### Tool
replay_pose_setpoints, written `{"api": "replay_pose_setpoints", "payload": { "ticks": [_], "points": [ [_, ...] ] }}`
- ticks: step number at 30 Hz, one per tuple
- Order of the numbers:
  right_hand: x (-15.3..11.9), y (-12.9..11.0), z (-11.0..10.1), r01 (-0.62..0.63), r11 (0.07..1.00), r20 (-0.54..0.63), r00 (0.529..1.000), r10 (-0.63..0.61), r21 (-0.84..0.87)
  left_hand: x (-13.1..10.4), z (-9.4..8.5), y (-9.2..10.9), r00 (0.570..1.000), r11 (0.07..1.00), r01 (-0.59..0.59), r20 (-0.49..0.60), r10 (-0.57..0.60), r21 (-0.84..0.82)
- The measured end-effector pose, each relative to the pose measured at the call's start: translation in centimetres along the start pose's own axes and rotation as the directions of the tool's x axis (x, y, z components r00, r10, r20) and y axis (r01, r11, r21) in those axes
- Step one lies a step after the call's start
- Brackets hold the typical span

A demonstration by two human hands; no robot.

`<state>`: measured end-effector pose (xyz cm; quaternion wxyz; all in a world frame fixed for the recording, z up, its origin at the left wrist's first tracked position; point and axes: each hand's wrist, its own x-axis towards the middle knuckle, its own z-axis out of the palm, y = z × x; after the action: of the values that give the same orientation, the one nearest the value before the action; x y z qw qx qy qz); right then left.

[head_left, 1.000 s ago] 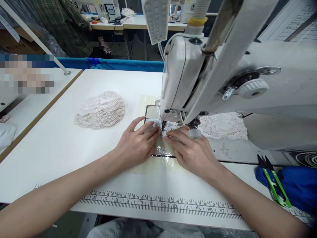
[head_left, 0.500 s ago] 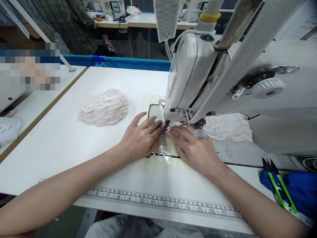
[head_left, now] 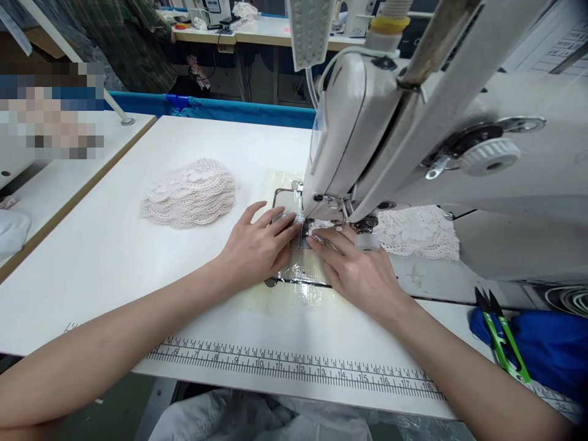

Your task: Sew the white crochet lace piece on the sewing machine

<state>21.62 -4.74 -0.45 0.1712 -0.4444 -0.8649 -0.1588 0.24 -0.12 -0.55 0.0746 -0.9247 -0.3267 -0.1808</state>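
Note:
At the presser foot (head_left: 305, 229) of a white sewing machine (head_left: 353, 128), both hands work close together. My left hand (head_left: 257, 248) lies over the plate just left of the foot, fingers stretched and apart, fingertips beside the needle area. A small piece of white lace (head_left: 323, 225) sits at the right of the foot, mostly covered by fingers. My right hand (head_left: 358, 263) presses and pinches this lace, its fingertips close to the foot. Whether the left fingertips touch any fabric is hidden.
Left on the table is a stack of lace pieces (head_left: 190, 195). More lace (head_left: 416, 233) lies under the machine arm. Green-handled thread snips (head_left: 503, 340) rest on blue cloth (head_left: 551, 349) at right. A printed ruler (head_left: 298, 369) runs along the front edge. Another person (head_left: 128, 49) stands beyond.
The whole view has shifted slightly. Slightly more of the lace shows beside the foot, between it and my right fingers. Both hands stay nearly in place.

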Motion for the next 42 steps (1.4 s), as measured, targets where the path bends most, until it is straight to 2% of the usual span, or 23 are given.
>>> {"api": "replay_pose_setpoints", "payload": {
  "ticks": [7,14,16,17,18,19,21,23,24,26,27,28,29,31,36,38,39,40,42],
  "points": [
    [-0.2,0.2,-0.1,-0.027,1.0,-0.002,1.0,0.027,0.005,-0.1,-0.1,0.0,1.0,1.0,0.003,-0.006,-0.003,0.024],
    [-0.1,0.2,0.1,-0.078,0.996,0.002,0.997,0.078,0.035,-0.3,-0.3,-0.2,0.996,1.0,-0.012,-0.093,0.012,0.005],
    [-0.2,0.1,0.1,-0.145,0.98,0.01,0.989,0.145,0.133,-0.4,-0.2,-0.1,0.992,0.998,-0.046,-0.122,0.041,-0.04],
    [-0.1,0.0,-0.1,-0.194,0.951,0.026,0.981,0.194,0.242,-0.4,-0.2,0.0,0.99,0.995,-0.066,-0.131,0.055,-0.08],
    [-0.1,-0.1,-0.3,-0.25,0.888,0.066,0.968,0.243,0.386,-0.4,-0.2,0.2,0.989,0.988,-0.079,-0.134,0.061,-0.133],
    [0.0,-0.1,-0.6,-0.307,0.781,0.139,0.951,0.276,0.544,-0.4,-0.3,0.3,0.99,0.976,-0.081,-0.132,0.055,-0.2],
    [0.2,-0.2,-1.2,-0.403,0.459,0.318,0.914,0.253,0.792,-0.3,-0.8,0.5,0.994,0.922,-0.054,-0.111,0.012,-0.384],
    [0.5,-0.2,-1.7,-0.473,0.152,0.447,0.877,0.176,0.868,-0.3,-1.5,0.5,0.999,0.783,0.017,-0.029,-0.045,-0.621],
    [0.6,-0.2,-1.8,-0.489,0.04,0.478,0.865,0.154,0.872,-0.3,-1.9,0.5,0.997,0.683,0.073,0.035,-0.068,-0.726],
    [0.7,-0.2,-1.7,-0.496,-0.106,0.507,0.849,0.15,0.862,-0.4,-2.8,0.3,0.98,0.482,0.197,0.167,-0.104,-0.854],
    [0.8,-0.3,-1.7,-0.498,-0.152,0.518,0.844,0.143,0.854,-0.5,-3.2,0.2,0.97,0.422,0.243,0.211,-0.123,-0.874],
    [0.8,-0.4,-1.6,-0.501,-0.186,0.526,0.841,0.124,0.845,-0.5,-3.7,0.1,0.964,0.402,0.263,0.224,-0.143,-0.877],
    [0.8,-0.5,-1.6,-0.509,-0.205,0.534,0.84,0.095,0.836,-0.5,-4.1,0.1,0.966,0.419,0.254,0.207,-0.155,-0.872],
    [0.8,-0.8,-1.8,-0.532,-0.185,0.547,0.836,0.039,0.826,-0.5,-4.9,0.0,0.983,0.521,0.182,0.135,-0.128,-0.834],
    [1.8,-1.7,-3.4,-0.55,-0.03,0.55,0.835,0.014,0.835,-0.3,-7.8,-0.1,0.998,0.777,-0.063,-0.018,0.066,-0.627],
    [2.2,-2.1,-3.9,-0.553,0.008,0.552,0.832,0.049,0.833,-0.6,-9.2,0.5,0.974,0.879,-0.223,-0.143,0.178,-0.421],
    [2.4,-2.3,-4.1,-0.552,0.019,0.548,0.832,0.085,0.834,-1.0,-9.9,1.1,0.947,0.91,-0.299,-0.206,0.246,-0.288],
    [2.5,-2.5,-4.2,-0.545,0.02,0.539,0.834,0.122,0.838,-1.6,-10.5,1.8,0.913,0.917,-0.365,-0.255,0.319,-0.161],
    [2.6,-2.9,-4.5,-0.51,-0.005,0.503,0.848,0.168,0.86,-3.3,-11.4,3.5,0.863,0.891,-0.453,-0.265,0.43,-0.028]
  ]
}}
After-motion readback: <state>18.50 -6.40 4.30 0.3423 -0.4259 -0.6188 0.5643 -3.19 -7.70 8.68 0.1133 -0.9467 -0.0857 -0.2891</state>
